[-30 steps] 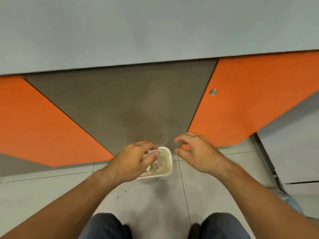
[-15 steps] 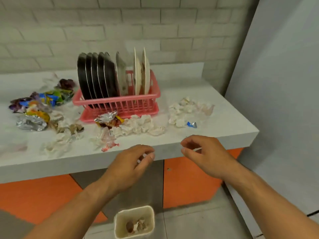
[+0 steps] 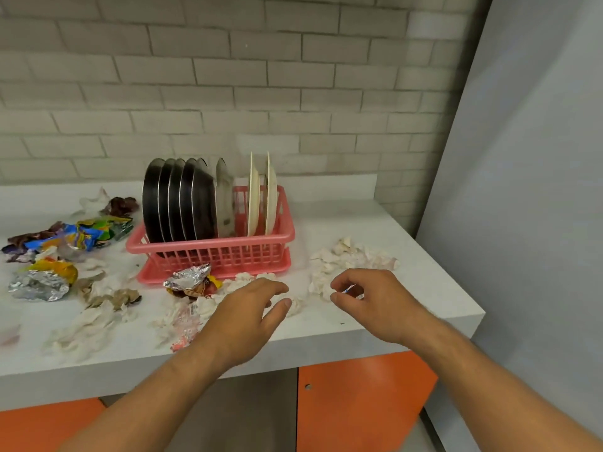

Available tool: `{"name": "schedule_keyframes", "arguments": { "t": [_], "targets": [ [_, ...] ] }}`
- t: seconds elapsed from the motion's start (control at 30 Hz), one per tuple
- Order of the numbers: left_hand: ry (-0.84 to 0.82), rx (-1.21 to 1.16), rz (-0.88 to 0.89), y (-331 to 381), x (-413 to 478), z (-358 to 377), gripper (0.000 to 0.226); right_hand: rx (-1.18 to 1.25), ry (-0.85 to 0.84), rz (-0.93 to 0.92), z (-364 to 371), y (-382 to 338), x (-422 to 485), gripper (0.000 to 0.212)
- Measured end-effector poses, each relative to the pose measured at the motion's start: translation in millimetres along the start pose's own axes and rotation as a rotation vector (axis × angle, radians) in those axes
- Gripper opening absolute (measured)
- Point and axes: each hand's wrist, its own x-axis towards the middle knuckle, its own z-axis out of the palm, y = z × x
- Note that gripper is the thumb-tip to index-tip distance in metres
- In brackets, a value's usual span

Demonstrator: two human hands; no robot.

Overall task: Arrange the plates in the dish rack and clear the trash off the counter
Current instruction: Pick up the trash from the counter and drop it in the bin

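While the left hand (image 3: 248,316) and right hand (image 3: 372,300) hover loosely open and empty, the tissues (image 3: 346,259) lie centre-right on the counter (image 3: 414,308), just beyond the right hand, the nearer one.

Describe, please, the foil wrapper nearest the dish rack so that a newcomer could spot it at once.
Find the pink dish rack on the white counter. Just before its front edge, left of centre, lies the crumpled foil wrapper. Its silver top over a red and yellow underside sets it apart from the white paper scraps beside it.
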Motion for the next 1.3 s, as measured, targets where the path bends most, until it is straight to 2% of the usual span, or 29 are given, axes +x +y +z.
{"name": "schedule_keyframes", "arguments": {
  "t": [0.33, 0.6, 0.73, 0.83, 0.97, 1.07, 1.17, 1.3],
  "targets": [
    [-0.102, 0.189, 0.161, 4.7, 99.2, 33.0, 0.036, -0.152, 0.102, 0.085, -38.0, 27.1, 62.9, 0.014],
    [-0.125, 0.352, 0.12, 1.4, 146.4, 67.5, 0.031, -0.176, 0.042, 0.066, -50.6, 61.1, 124.1, 0.01],
    [-0.217, 0.572, 0.01, 8.2, 164.5, 90.0, 0.033, -0.183, -0.02, 0.015, -59.6, 92.6, 159.2, 0.012],
    [-0.291, 0.692, 0.023, 22.5, 187.0, 102.6, 0.04, -0.173, -0.066, -0.016, -73.7, 114.9, 186.7, 0.011],
    [-0.277, 0.836, 0.05, 27.1, 230.4, 115.2, 0.039, -0.144, -0.104, -0.055, -86.7, 142.3, 215.9, 0.015],
    [-0.283, 1.025, 0.002, 22.6, 255.9, 116.7, 0.031, -0.16, -0.17, -0.078, -87.7, 163.2, 230.0, 0.015],
    [-0.404, 1.274, -0.086, 8.3, 277.9, 118.2, 0.034, -0.161, -0.203, -0.096, -89.2, 180.0, 247.1, 0.017],
    [-0.615, 1.6, -0.21, -8.3, 299.6, 122.4, 0.049, -0.199, -0.263, -0.088, -92.1, 196.7, 267.2, 0.034]
  ]
}}
